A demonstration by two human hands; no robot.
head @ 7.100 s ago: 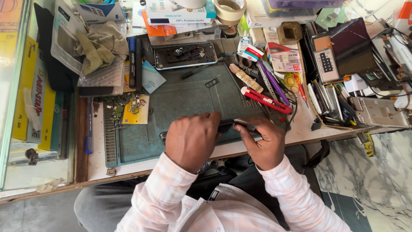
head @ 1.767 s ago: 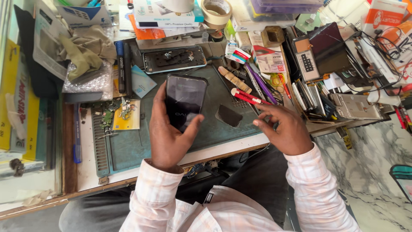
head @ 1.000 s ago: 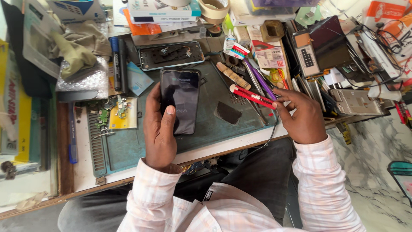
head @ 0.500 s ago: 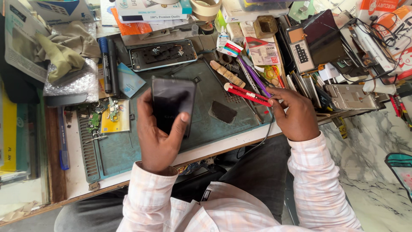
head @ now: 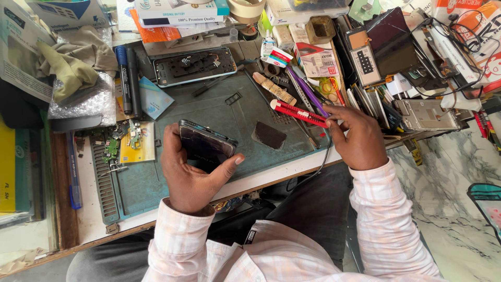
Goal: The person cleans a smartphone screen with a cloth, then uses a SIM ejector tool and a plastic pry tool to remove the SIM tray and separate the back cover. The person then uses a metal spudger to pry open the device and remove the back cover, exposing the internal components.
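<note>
My left hand (head: 190, 175) grips a dark smartphone (head: 205, 144) above the green work mat (head: 229, 112), tilting it so its edge and dark screen face up. My right hand (head: 357, 137) reaches to the mat's right edge, its fingertips on the end of a red utility knife (head: 298, 113). A small dark rectangular piece (head: 269, 135) lies flat on the mat between the two hands. A thin dark cable (head: 324, 156) runs down past the right hand off the table edge.
An opened phone body (head: 194, 65) lies at the mat's top. Small circuit parts on a yellow card (head: 130, 143) lie left. Marker pens (head: 125, 78), boxes (head: 180, 9), a tape roll (head: 247, 7), a calculator (head: 364, 61) and a dark tablet (head: 391, 42) crowd the back and right.
The left hand has tilted the phone from face-up to nearly edge-on and lowered it slightly. The right hand went from the mat's right side to the red knife and stays there.
</note>
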